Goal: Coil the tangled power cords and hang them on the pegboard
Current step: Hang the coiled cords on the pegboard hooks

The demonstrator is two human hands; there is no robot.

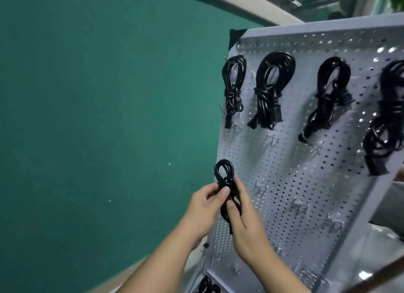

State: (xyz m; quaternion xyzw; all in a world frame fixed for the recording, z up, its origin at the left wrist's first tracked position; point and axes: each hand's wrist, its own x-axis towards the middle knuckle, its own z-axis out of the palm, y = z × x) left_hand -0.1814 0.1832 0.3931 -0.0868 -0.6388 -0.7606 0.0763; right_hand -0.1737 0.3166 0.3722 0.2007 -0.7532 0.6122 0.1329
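A small coiled black power cord (224, 172) is held up against the left edge of the white pegboard (290, 174), its loop pointing upward. My left hand (204, 212) pinches the cord's wrapped middle with thumb and fingers. My right hand (244, 222) grips the lower part of the bundle from the right. Several coiled black cords hang in a row along the board's top, among them the leftmost coil (233, 89), a second coil (270, 89) and a third coil (328, 98). Whether the held loop sits on a hook is hidden.
A green wall (98, 118) lies left of the board. Bare metal hooks (261, 189) stick out of the lower rows. More black cord (206, 286) lies below the board's bottom edge. A fourth hanging bundle (387, 122) is at the right edge.
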